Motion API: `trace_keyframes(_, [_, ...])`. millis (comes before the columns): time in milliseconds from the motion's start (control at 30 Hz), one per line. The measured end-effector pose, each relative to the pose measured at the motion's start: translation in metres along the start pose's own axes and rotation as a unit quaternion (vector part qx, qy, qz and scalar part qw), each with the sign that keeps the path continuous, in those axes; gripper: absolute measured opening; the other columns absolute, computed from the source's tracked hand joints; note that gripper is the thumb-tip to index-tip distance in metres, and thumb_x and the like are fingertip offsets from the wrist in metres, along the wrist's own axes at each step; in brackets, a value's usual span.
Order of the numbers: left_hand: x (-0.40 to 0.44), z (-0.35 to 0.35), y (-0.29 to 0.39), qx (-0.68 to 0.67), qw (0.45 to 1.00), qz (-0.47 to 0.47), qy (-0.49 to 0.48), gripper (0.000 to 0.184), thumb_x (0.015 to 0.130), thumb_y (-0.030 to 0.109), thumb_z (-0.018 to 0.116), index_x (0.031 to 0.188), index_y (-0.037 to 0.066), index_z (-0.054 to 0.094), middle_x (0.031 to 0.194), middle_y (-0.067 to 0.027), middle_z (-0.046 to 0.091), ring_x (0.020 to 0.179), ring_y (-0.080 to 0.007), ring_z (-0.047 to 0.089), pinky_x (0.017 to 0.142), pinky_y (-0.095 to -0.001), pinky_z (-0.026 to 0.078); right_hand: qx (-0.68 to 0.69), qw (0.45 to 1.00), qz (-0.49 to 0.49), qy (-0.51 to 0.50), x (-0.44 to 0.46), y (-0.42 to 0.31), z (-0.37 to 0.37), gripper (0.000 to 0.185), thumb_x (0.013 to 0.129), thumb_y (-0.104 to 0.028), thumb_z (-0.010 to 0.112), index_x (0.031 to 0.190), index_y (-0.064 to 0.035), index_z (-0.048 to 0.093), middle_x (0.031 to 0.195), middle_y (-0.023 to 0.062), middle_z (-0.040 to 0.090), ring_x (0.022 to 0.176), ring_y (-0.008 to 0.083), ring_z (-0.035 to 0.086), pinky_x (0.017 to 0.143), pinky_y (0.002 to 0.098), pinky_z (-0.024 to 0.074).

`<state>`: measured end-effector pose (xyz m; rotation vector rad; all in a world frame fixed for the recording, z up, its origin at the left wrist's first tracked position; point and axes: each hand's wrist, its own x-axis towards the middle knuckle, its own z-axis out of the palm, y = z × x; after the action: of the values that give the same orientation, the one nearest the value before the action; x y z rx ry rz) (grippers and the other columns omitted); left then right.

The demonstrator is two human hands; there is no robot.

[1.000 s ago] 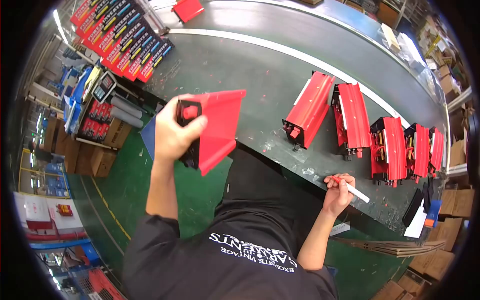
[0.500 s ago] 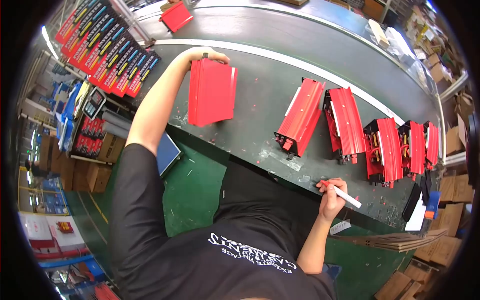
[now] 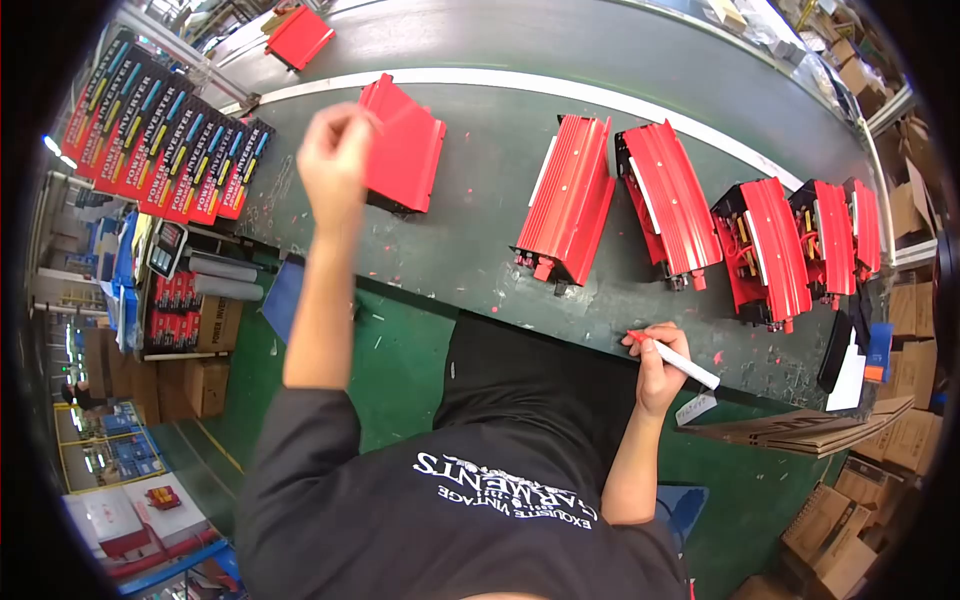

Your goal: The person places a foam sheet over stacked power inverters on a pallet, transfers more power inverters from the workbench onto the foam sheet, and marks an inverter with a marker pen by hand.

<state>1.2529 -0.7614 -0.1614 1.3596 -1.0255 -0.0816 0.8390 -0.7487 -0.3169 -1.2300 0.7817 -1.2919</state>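
Observation:
My left hand (image 3: 338, 160), smeared by motion, hovers by the left edge of a red power inverter casing (image 3: 408, 150). Its fingers look bent, but the blur hides whether anything is in them. That casing rests on the dark green workbench (image 3: 480, 230), its plain red face toward me. Near the bench's front edge, my right hand (image 3: 655, 375) grips a white marker (image 3: 685, 363) with a red tip pointing left. Beyond it lie a ribbed red inverter (image 3: 572, 195) and a second one (image 3: 672, 205), each with a white strip along its side.
More red inverters (image 3: 765, 250) line the right, some showing wiring. Stacked boxes marked Power Inverter (image 3: 160, 130) stand at the back left. A conveyor belt (image 3: 520, 40) runs behind the bench, carrying another red casing (image 3: 300, 38). Flattened cardboard (image 3: 810, 428) leans below right.
My left hand has come off the back of the near casing and moved left and toward me. That casing is now turned at a different angle. My right hand still grips the marker.

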Motion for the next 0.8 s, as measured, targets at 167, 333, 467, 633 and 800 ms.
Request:
trace_keyframes(167, [-0.169, 0.070, 0.000, -0.015, 0.954, -0.103, -0.282, 0.099, 0.070, 0.013, 0.086, 0.151, 0.000, 0.031, 0.142, -0.0175, 0.047, 0.130, -0.0264, 0.050, 0.108, -0.0412, 0.042, 0.013, 1.000, 0.015, 0.019, 0.001, -0.007, 0.011, 0.011, 0.090, -0.004, 0.063, 0.095, 0.0035, 0.056, 0.093, 0.0118, 0.053, 0.075, 0.0181, 0.057, 0.080, 0.0368, 0.0521])
trace_keyframes(333, [-0.192, 0.121, 0.004, -0.131, 0.967, -0.190, -0.105, 0.080, 0.071, 0.015, 0.089, 0.135, -0.005, 0.045, 0.112, -0.0126, 0.066, 0.100, -0.0154, 0.065, 0.089, -0.0311, 0.054, -0.043, 0.995, -0.062, -0.071, 0.014, -0.032, 0.032, 0.026, 0.086, -0.009, 0.070, 0.108, 0.0031, 0.063, 0.102, 0.0169, 0.059, 0.092, 0.0244, 0.061, 0.097, 0.0418, 0.0472])
trace_keyframes(467, [-0.179, 0.101, 0.041, -0.124, 0.983, -0.082, -0.111, 0.059, 0.073, 0.014, 0.088, 0.118, -0.005, 0.055, 0.097, -0.0082, 0.070, 0.085, -0.0099, 0.066, 0.079, -0.0279, 0.056, -0.001, 0.970, -0.217, -0.114, 0.034, -0.062, 0.054, 0.028, 0.082, -0.012, 0.074, 0.106, 0.0012, 0.066, 0.101, 0.0158, 0.062, 0.091, 0.0274, 0.062, 0.100, 0.0504, 0.0449])
trace_keyframes(633, [-0.170, 0.060, 0.092, -0.202, 0.938, -0.218, -0.179, 0.054, 0.075, 0.011, 0.087, 0.117, -0.002, 0.056, 0.100, -0.0041, 0.066, 0.089, -0.0086, 0.061, 0.081, -0.0257, 0.053, 0.053, 0.959, -0.253, -0.115, 0.038, -0.085, 0.089, 0.030, 0.084, -0.014, 0.067, 0.110, 0.0010, 0.062, 0.098, 0.0169, 0.059, 0.089, 0.0278, 0.060, 0.096, 0.0544, 0.0477])
trace_keyframes(800, [-0.177, 0.058, 0.096, -0.225, 0.919, -0.227, -0.232, 0.066, 0.082, 0.012, 0.083, 0.134, -0.003, 0.045, 0.119, -0.0087, 0.061, 0.103, -0.0118, 0.060, 0.092, -0.0299, 0.052, 0.061, 0.979, -0.177, -0.083, 0.037, -0.082, 0.109, 0.029, 0.083, -0.001, 0.071, 0.111, 0.0043, 0.064, 0.106, 0.0199, 0.061, 0.100, 0.0321, 0.064, 0.099, 0.0468, 0.0524])
